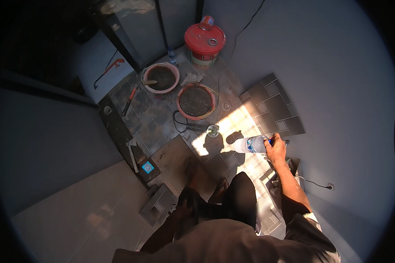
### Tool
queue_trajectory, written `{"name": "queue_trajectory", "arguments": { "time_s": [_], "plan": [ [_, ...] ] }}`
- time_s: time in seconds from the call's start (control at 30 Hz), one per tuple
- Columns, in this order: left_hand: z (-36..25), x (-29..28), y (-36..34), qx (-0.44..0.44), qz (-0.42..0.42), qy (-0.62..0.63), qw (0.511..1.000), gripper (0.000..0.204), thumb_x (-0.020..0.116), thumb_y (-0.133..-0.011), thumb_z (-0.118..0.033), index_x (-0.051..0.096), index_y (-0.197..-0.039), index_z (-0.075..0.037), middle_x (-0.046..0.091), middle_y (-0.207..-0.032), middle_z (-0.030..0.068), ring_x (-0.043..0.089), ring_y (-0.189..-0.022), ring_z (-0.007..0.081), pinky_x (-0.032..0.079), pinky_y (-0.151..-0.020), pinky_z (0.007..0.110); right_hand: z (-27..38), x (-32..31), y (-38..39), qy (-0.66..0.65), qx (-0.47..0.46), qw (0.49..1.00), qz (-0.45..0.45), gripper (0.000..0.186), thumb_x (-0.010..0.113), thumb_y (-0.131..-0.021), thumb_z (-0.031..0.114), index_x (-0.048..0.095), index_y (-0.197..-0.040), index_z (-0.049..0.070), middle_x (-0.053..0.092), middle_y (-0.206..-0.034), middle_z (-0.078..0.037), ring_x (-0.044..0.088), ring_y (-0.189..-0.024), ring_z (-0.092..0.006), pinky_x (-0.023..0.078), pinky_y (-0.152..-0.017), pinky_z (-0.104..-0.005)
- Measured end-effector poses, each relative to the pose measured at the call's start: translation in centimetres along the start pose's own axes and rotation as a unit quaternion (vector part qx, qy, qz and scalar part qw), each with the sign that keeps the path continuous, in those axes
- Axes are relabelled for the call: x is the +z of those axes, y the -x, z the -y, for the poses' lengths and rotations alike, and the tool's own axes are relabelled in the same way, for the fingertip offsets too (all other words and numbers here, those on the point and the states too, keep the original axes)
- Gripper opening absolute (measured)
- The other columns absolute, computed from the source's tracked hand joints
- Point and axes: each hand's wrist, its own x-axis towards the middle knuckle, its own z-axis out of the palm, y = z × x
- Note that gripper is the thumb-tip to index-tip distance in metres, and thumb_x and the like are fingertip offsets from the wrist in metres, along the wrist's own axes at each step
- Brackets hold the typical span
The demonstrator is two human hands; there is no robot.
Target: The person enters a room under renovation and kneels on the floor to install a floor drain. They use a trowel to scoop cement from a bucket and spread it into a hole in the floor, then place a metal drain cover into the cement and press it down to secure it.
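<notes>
A clear plastic water bottle (249, 145) with a blue label lies sideways in the grip of my right hand (275, 149). Its cap end is at my fingers and its base points left, above sunlit floor tiles (245, 118). Down by my left leg, my left hand (184, 207) is in deep shade, and its fingers are too dark to make out. An angle grinder (202, 129) with a black cord lies on the floor just left of the bottle.
Ahead stand two tubs of grey mortar, a nearer tub (195, 117) and a farther tub (176, 86), and a red-lidded bucket (197, 37). A patterned tile (274, 106) leans on the right wall. At left lie a hammer (133, 158), a red-handled tool (129, 101) and a hacksaw (109, 70).
</notes>
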Motion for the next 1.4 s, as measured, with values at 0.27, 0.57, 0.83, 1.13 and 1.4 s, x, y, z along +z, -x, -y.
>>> {"name": "queue_trajectory", "arguments": {
  "time_s": [0.27,0.57,0.83,1.13,1.4],
  "plan": [
    [-3.4,0.0,-1.2,0.009,0.012,-0.042,0.999,0.114,0.053,-0.082,-0.086,0.021,-0.167,-0.017,0.041,-0.158,0.0331,0.044,-0.145,0.0471,0.037,-0.119,0.054,7.0,0.0,-20.3,0.069,-0.100,0.992,-0.030,0.034,0.073,-0.093,0.029,0.065,-0.114,0.003,0.075,-0.105,-0.023,0.072,-0.105,-0.0415,0.056,-0.091,-0.0479],
    [-18.7,2.3,0.5,-0.072,-0.067,0.155,0.983,0.108,0.067,-0.084,-0.071,0.023,-0.166,-0.018,0.029,-0.164,0.0302,0.039,-0.145,0.0538,0.038,-0.117,0.058,8.8,17.1,-48.3,0.078,-0.238,0.968,0.010,0.031,0.075,-0.093,0.025,0.065,-0.111,0.003,0.074,-0.104,-0.024,0.071,-0.102,-0.0443,0.056,-0.089,-0.0513],
    [-30.0,3.6,1.6,-0.256,-0.042,0.311,0.914,0.101,0.069,-0.085,-0.064,0.013,-0.166,-0.041,0.019,-0.169,0.0276,0.028,-0.150,0.0561,0.030,-0.122,0.060,11.7,27.4,-62.7,0.178,-0.205,0.960,0.064,0.033,0.071,-0.095,0.031,0.065,-0.115,0.005,0.074,-0.108,-0.024,0.070,-0.105,-0.0441,0.056,-0.091,-0.0524],
    [-37.0,-4.2,2.7,-0.333,0.018,0.311,0.890,0.093,0.067,-0.090,-0.059,0.015,-0.166,-0.043,0.017,-0.171,0.0228,0.026,-0.151,0.0559,0.030,-0.123,0.059,9.7,32.6,-69.8,0.261,-0.289,0.916,0.095,0.038,0.065,-0.099,0.026,0.062,-0.129,0.003,0.071,-0.121,-0.024,0.068,-0.116,-0.0421,0.054,-0.097,-0.0523],
    [-34.9,-3.0,3.7,-0.295,-0.032,0.297,0.907,0.086,0.065,-0.093,-0.057,0.024,-0.165,-0.035,0.017,-0.172,0.0217,0.022,-0.154,0.0514,0.025,-0.127,0.053,7.2,31.8,-72.7,0.184,-0.331,0.920,0.097,0.059,0.064,-0.099,0.029,0.050,-0.150,0.004,0.070,-0.125,-0.027,0.066,-0.117,-0.0465,0.053,-0.099,-0.0516]
  ]
}}
